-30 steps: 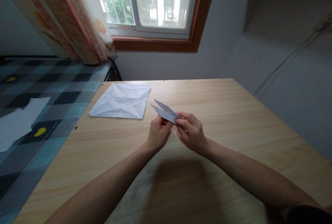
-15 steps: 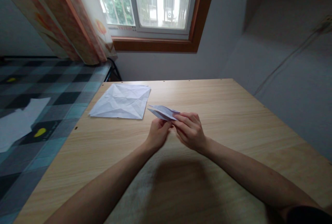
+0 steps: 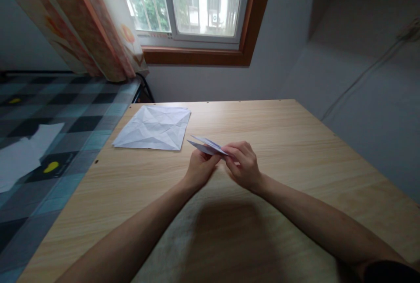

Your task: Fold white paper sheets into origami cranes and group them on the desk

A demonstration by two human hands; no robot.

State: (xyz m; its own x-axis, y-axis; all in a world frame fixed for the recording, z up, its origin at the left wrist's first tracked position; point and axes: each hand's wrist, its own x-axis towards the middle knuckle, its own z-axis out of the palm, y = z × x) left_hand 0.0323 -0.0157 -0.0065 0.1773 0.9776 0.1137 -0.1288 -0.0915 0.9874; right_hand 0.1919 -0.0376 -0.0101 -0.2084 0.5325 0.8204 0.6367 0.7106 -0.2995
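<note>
A small piece of folded white paper (image 3: 207, 146) is held above the middle of the table, its layers spread apart at the left end. My left hand (image 3: 201, 167) is closed on its near edge, with the thumb on top and the other fingers partly hidden beneath. My right hand (image 3: 242, 162) pinches the right end of the paper between thumb and fingers. A flat sheet of creased white paper (image 3: 154, 127) lies beyond my left hand at the table's far left, apart from both hands.
The pale wooden table (image 3: 311, 178) has its left edge beside a bed with a checked cover (image 3: 108, 99). White paper pieces (image 3: 19, 158) lie on the bed. A window (image 3: 203, 7) with a curtain (image 3: 98, 25) is behind the table, and a cable (image 3: 361, 75) runs along the right wall.
The folded paper has tilted and dropped slightly, showing less of its upper face. My right fingers have shifted along its right end. The creased sheet has stayed put.
</note>
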